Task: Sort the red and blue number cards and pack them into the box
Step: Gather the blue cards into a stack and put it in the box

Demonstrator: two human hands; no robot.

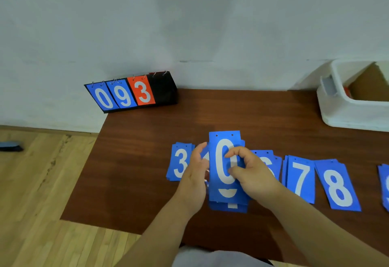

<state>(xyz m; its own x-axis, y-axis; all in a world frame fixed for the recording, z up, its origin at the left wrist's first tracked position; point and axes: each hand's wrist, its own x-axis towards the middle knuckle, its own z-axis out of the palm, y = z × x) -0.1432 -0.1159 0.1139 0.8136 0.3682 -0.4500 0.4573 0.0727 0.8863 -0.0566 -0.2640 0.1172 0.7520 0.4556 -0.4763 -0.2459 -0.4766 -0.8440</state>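
A stack of blue number cards with a "0" card (222, 140) on top is held just above the brown table (147, 161). My left hand (194, 174) grips the stack's left edge, and my right hand (250, 172) pinches its right side, thumb and fingers on the top card. Beside the stack lie small piles of blue cards showing 3 (179, 161), 6 (271, 161), 7 (300, 176) and 8 (336, 186). Another blue card (384, 184) is cut off at the right edge. A white box (336, 106) stands at the back right.
A black flip scoreboard (134, 92) showing blue 0, blue 9 and red 3 stands at the table's back left corner against the wall. Brown cardboard (370, 85) sits inside the white box. Wooden floor lies to the left, with a dark brush (10, 146) on it.
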